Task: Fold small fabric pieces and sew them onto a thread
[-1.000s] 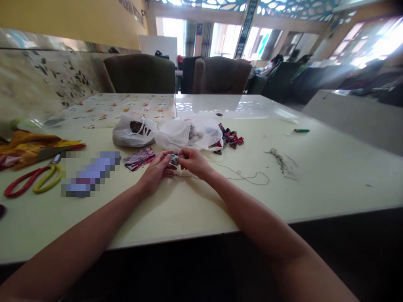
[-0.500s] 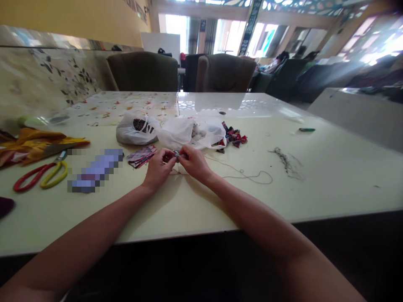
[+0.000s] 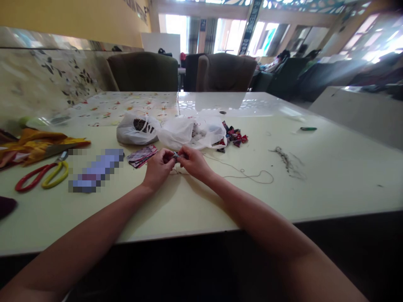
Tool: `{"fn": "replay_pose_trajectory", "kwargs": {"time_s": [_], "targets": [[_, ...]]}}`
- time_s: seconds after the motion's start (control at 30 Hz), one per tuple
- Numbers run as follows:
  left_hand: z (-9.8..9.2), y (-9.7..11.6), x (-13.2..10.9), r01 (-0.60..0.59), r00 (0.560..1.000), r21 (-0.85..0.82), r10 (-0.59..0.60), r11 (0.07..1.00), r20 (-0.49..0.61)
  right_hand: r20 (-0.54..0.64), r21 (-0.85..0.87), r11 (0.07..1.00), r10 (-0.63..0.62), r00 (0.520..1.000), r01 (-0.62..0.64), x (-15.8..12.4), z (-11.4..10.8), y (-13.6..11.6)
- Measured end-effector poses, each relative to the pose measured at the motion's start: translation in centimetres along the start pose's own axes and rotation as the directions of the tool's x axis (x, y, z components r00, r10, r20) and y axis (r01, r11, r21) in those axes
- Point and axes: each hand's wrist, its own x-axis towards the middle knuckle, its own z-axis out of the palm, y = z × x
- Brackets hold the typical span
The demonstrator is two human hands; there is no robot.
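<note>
My left hand [image 3: 157,165] and my right hand [image 3: 192,161] meet above the table, fingertips pinched. Between them is a small grey-blue piece of cloth [image 3: 176,155], partly hidden by the fingers. A thin beige string [image 3: 260,181] runs under my hands and loops out to the right. Beside my left hand lies a fan of patterned fabric pieces [image 3: 140,157]. Just beyond my hands sits a white plastic bag [image 3: 174,132] with white fluffy balls [image 3: 198,132] in its mouth. Several small dark and red patterned cloth bundles [image 3: 236,137] lie to its right.
A second plastic bag [image 3: 127,133] holds dark grains. On the left are scissors [image 3: 56,175] with red and yellow handles, a blurred-out bluish object [image 3: 99,170] and yellow cloth [image 3: 40,140]. Tangled threads [image 3: 286,161] and a green pen-like object [image 3: 308,128] lie right. Chairs [image 3: 226,73] stand behind.
My fingers have shifted slightly around the small cloth piece, both hands still pinched together. Everything on the table stays in place; the view moves only a little.
</note>
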Motion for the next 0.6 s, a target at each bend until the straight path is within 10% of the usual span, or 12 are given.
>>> {"fn": "replay_pose_trajectory", "kwargs": {"time_s": [0.27,0.6], "targets": [[-0.1,0.4,0.2,-0.083,0.991,0.203,0.102,0.976,-0.083,0.021,0.045,0.999,0.004,1.0,-0.005,-0.2,0.5,-0.1],[-0.3,0.0,0.8,0.138,0.989,-0.243,-0.148,0.96,-0.024,0.063,0.413,0.91,-0.017,0.998,-0.011,0.1,0.1,0.0]]}}
